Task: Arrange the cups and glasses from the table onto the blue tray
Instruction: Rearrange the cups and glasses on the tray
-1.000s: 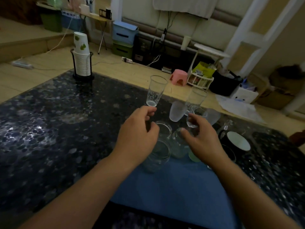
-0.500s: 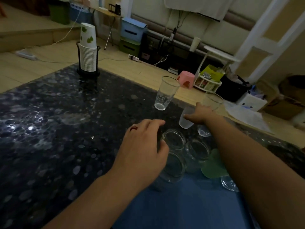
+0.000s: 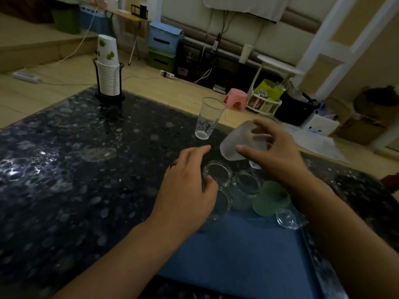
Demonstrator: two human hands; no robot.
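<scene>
My right hand (image 3: pixel 274 155) grips a frosted white cup (image 3: pixel 234 145) and holds it tilted above the far end of the blue tray (image 3: pixel 237 251). On the tray's far end stand clear glass jars (image 3: pixel 217 171) (image 3: pixel 246 186), a frosted green cup (image 3: pixel 269 198) and a small clear glass (image 3: pixel 288 219). My left hand (image 3: pixel 187 188) rests over the nearest clear jar (image 3: pixel 223 205), fingers spread, thumb against a rim. A tall clear tumbler (image 3: pixel 208 118) stands on the dark table beyond the tray. Another glass behind my right hand is mostly hidden.
A rack of stacked paper cups (image 3: pixel 108 70) stands at the far left corner of the dark speckled table (image 3: pixel 75 169). Beyond the table's far edge lie the wooden floor, a pink stool (image 3: pixel 236 102) and storage boxes.
My right hand has picked the frosted white cup off the table and lifted it, tilted, towards the tray. My left hand has stayed by the jars.
</scene>
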